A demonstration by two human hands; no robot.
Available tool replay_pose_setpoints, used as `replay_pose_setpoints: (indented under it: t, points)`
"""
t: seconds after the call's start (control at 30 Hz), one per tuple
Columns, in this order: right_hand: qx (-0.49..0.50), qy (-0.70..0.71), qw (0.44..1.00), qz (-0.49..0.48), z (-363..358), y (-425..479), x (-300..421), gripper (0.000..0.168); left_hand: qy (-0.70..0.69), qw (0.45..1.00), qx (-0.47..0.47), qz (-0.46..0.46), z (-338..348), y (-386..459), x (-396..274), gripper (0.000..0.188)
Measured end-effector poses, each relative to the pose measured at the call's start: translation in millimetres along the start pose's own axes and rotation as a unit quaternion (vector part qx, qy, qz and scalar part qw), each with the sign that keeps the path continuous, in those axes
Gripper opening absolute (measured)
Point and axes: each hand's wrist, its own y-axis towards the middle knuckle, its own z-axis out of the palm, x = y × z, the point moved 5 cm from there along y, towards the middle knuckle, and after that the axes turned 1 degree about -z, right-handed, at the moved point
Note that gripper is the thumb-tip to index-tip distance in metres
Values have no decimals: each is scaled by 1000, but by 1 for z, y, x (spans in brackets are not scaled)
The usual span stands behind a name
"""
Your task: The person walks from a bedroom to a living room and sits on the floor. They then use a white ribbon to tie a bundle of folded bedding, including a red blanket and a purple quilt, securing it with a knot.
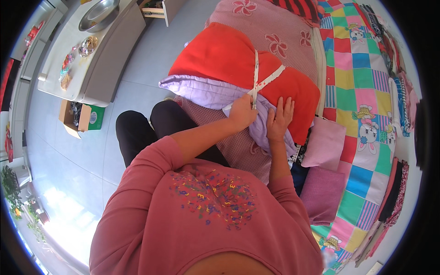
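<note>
A folded bundle lies on the pink patterned bedspread [261, 20]. Its outer part is a thick red cloth [216, 55], with a lilac quilted fabric [202, 91] showing along the near edge. A white fabric strip with red marks [271, 78] runs over the red cloth as two bands that meet near my left hand [243, 111]. That hand is closed on the strip where the bands come together. My right hand [280, 118] rests with fingers spread, fingertips on the red cloth and palm over the lilac fabric, holding nothing.
Two pink folded cloths or cushions [325, 142] [323, 194] lie right of the bundle, beside a checked rabbit-print cover [361, 137]. Folded clothes [400, 103] line the far right. A cabinet [110, 58] with a metal basin [99, 15] and a cardboard box [74, 117] stand left.
</note>
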Motion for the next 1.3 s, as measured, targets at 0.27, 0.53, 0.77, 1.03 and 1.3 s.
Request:
replay_pose_setpoints:
  t: [0.27,0.53,0.77,1.03,1.3]
  points:
    - [11,-13,1000,6,0,-1,1,52,60,996,48,48,-2,3,1,26]
    - [17,-17,1000,20,3,0,0,52,175,981,73,51,-1,-17,-12,35]
    - [25,-25,999,22,3,-4,-2,54,358,821,-18,445,-12,-22,-76,67]
    - [25,-58,998,15,5,-2,5,55,354,836,49,416,-7,-8,-35,71]
    - [24,-52,998,15,6,0,8,54,349,841,67,407,-8,-12,-28,73]
